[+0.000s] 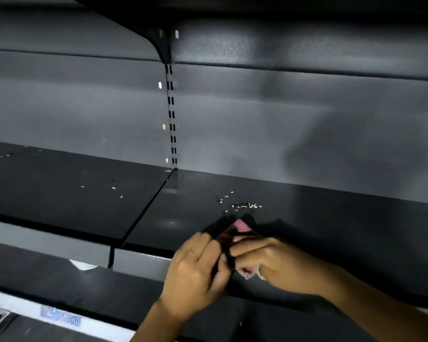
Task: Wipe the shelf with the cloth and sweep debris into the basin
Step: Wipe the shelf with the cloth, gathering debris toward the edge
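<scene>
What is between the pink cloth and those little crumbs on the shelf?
Nothing: in the head view, only bare dark shelf lies between the cloth and the crumbs.

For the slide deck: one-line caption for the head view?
Both hands bunch a pink cloth beside debris on the shelf.

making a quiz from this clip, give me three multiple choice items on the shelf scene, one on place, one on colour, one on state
1. Where is the main crumb pile?
A. on the shelf behind the cloth
B. on the floor
C. on the cloth

2. What colour is the cloth?
A. green
B. pink
C. white

3. How is the cloth held?
A. by both hands
B. by one hand only
C. by neither hand

Answers:
1 A, crumbs sit on the shelf just beyond the cloth.
2 B, its lit fold shows pink.
3 A, left hand and right hand both pinch it.
</scene>
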`<state>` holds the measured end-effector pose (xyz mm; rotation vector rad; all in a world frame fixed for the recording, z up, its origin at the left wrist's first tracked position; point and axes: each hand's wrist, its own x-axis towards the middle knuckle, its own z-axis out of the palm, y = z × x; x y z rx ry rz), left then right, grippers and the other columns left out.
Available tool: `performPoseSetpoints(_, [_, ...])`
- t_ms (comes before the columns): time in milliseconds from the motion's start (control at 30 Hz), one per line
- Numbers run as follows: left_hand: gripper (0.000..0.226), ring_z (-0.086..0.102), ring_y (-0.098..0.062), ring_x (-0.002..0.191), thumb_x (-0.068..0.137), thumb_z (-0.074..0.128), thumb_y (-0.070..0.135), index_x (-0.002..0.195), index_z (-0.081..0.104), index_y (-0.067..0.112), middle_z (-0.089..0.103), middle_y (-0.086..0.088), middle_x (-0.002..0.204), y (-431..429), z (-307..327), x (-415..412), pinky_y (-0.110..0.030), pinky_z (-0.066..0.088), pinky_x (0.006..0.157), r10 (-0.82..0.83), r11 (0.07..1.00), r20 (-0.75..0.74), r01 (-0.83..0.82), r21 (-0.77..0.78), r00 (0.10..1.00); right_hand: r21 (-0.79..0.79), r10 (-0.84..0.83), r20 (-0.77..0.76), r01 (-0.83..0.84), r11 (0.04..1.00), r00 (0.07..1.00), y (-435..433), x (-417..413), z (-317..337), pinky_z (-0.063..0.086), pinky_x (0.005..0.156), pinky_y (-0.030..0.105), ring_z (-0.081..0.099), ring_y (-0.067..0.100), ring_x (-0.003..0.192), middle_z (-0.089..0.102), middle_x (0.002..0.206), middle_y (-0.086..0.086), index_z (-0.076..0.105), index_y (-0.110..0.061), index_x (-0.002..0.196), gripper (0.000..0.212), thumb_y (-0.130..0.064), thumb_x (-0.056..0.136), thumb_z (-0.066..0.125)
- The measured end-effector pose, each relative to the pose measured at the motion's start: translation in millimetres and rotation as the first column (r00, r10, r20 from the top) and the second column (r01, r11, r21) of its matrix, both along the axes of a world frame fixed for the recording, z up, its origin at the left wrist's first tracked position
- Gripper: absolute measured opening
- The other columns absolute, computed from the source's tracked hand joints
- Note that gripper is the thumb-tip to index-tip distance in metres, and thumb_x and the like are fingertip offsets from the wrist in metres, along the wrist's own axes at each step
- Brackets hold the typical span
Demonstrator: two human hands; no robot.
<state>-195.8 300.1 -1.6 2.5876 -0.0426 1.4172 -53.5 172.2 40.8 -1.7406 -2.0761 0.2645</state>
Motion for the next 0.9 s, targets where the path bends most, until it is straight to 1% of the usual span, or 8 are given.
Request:
performPoseSetpoints(67, [0.019,0.038,-0.021,0.062,0.082,0.049,0.016,0.072,0.033,0.018,0.043,-0.007,0.062,-2,-4,3,-0.028,0.034,0.057,0.022,0.998,-0.013,-0.022,0.053,1.0,-0.029,0.041,-0.003,-0.041,0.999,0.999,11,-3,0,0.035,0.088,0.007,0.053,0.007,0.09,0.063,0.087,0.002,0.065,-0.006,0.075,0.03,0.01,0.079,0.039])
performPoseSetpoints(167, [0.018,0.039,-0.021,0.062,0.079,0.051,0.018,0.072,0.034,0.018,0.046,-0.006,0.062,-2,-7,5,-0.029,0.035,0.057,0.08,0.995,-0.033,-0.078,0.068,0.996,0.054,0.043,0.035,-0.045,0.998,0.998,38,11,0,0.029,0.111,0.016,0.051,0.008,0.121,0.067,0.118,0.008,0.07,-0.005,0.103,0.042,0.004,0.079,0.037])
performPoseSetpoints(233, [0.018,0.038,-0.02,0.062,0.078,0.051,0.018,0.071,0.034,0.017,0.045,-0.006,0.062,-1,-7,5,-0.029,0.034,0.057,0.094,0.994,-0.042,-0.091,0.067,0.995,0.088,-0.028,0.075,0.022,0.996,0.997,55,32,-7,0.021,0.116,0.017,0.039,0.002,0.128,0.06,0.129,0.007,0.064,-0.005,0.117,0.053,0.011,0.074,0.036])
performPoseSetpoints(367, [0.018,0.038,-0.02,0.06,0.076,0.052,0.016,0.07,0.035,0.016,0.044,-0.006,0.062,-2,-8,4,-0.028,0.034,0.055,0.077,0.995,-0.032,-0.074,0.065,0.997,0.257,-0.276,0.03,0.26,0.931,0.961,63,59,2,0.027,0.114,0.023,0.035,0.001,0.129,0.057,0.126,-0.004,0.062,-0.01,0.118,0.061,0.022,0.069,0.047])
performPoseSetpoints(467, [0.017,0.039,-0.02,0.061,0.074,0.052,0.016,0.072,0.035,0.017,0.046,-0.006,0.06,-1,-8,6,-0.027,0.034,0.056,0.07,0.994,-0.006,-0.069,0.08,0.998,0.182,-0.087,0.048,0.077,0.98,0.995,48,23,5,0.028,0.115,0.028,0.041,0.012,0.133,0.059,0.131,0.001,0.063,-0.014,0.12,0.053,0.015,0.077,0.05])
performPoseSetpoints(567, [0.017,0.041,-0.021,0.062,0.075,0.054,0.015,0.073,0.038,0.016,0.049,-0.007,0.061,-2,-10,6,-0.027,0.036,0.057,0.065,0.995,0.009,-0.066,0.072,0.998,0.092,0.039,0.063,-0.045,0.995,0.997,35,-6,-8,0.032,0.112,0.024,0.045,0.006,0.129,0.059,0.132,0.003,0.063,-0.007,0.118,0.048,0.01,0.076,0.047])
performPoseSetpoints(767, [0.015,0.042,-0.022,0.061,0.077,0.052,0.018,0.071,0.038,0.017,0.046,-0.006,0.063,-3,-7,4,-0.03,0.039,0.055,0.088,0.994,-0.063,-0.083,0.073,0.994,0.108,-0.174,0.08,0.165,0.98,0.981,74,35,-19,0.02,0.117,0.023,0.041,0.015,0.134,0.052,0.138,0.006,0.057,-0.008,0.125,0.062,0.023,0.073,0.049])
performPoseSetpoints(900, [0.016,0.042,-0.021,0.061,0.08,0.05,0.019,0.072,0.036,0.017,0.045,-0.005,0.063,-3,-5,1,-0.029,0.038,0.056,0.088,0.995,-0.09,-0.082,0.063,0.992,0.197,-0.352,-0.155,0.378,0.905,0.923,64,56,0,0.035,0.111,0.023,0.041,-0.001,0.129,0.054,0.133,-0.002,0.065,-0.006,0.115,0.051,0.022,0.076,0.047])
